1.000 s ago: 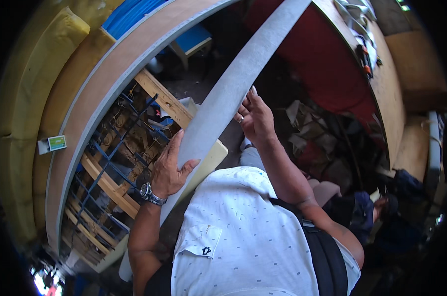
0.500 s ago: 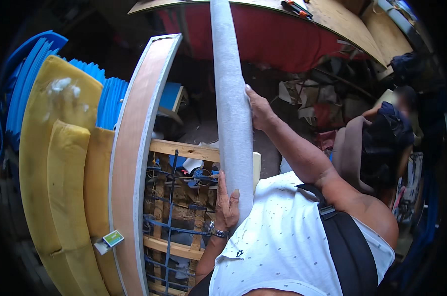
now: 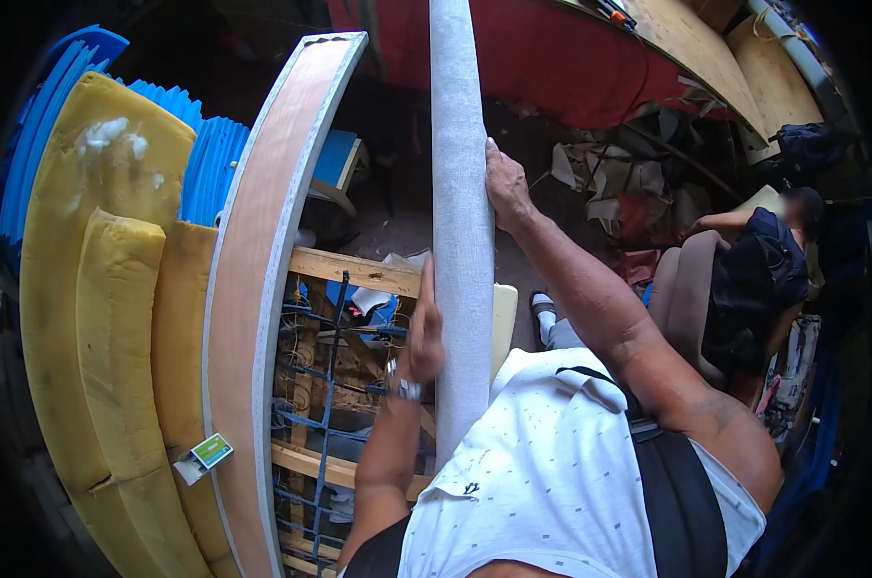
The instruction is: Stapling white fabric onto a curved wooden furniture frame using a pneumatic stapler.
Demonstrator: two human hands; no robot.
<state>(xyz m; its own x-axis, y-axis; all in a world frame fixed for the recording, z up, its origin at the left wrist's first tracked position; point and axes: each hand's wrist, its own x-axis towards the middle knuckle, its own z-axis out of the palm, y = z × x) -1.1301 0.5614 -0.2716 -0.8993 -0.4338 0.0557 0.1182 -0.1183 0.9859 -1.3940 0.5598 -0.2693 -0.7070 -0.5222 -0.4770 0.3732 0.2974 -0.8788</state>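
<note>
A long, narrow grey fabric-covered panel [image 3: 463,222] stands lengthwise in front of me, its lower end against my white shirt. Its far end runs out past the top of the view. My right hand [image 3: 509,185] grips its right edge higher up; some of those fingers are hidden. Lower down, my left hand [image 3: 422,332] lies along the left edge with the fingers stretched out, slightly blurred. Left of it leans another long panel [image 3: 246,279], with bare wood facing me and grey fabric wrapped around its edges.
Yellow foam pieces [image 3: 89,260] and blue folded sheets [image 3: 212,169] lean at the left. A small green-and-white box [image 3: 209,451] rests by the wood-faced panel. Below is a wooden frame [image 3: 354,271] with dark webbing. A person [image 3: 754,260] sits at the right beside scraps [image 3: 599,183].
My left hand has slid up along the panel's left edge, its fingers now straighter. The panel appears slightly further right and more upright. My right hand keeps its place on the right edge.
</note>
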